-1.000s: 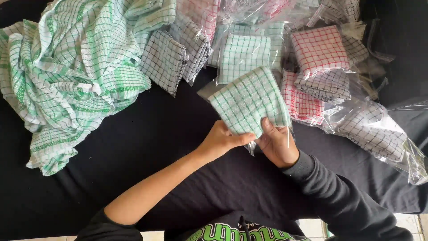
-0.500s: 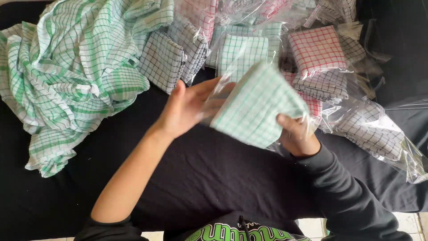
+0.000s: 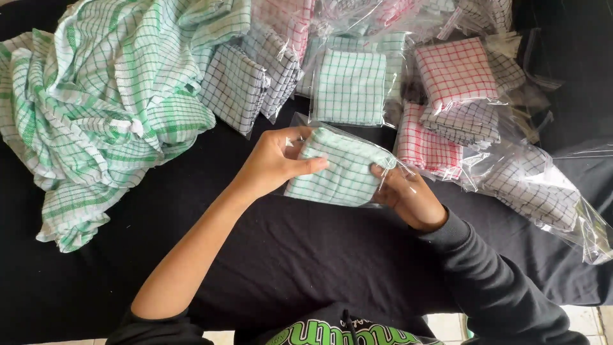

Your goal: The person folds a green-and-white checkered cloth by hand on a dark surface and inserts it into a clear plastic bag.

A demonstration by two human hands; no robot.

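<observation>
At the middle of the black-covered table (image 3: 128,275), the left hand (image 3: 274,163) pinches the near-left end of a folded green-checked cloth (image 3: 341,169), thumb on top, while the right hand (image 3: 405,191) grips the clear plastic bag (image 3: 383,167) around its right end, steadying both. Loose green-checked cloths (image 3: 108,108) are heaped far left; bagged cloths (image 3: 456,96) pile up far right, apart from the unpacked ones.

The head camera looks steeply down, close over a black table (image 3: 96,287) heaped with checked cloths (image 3: 115,96).
</observation>
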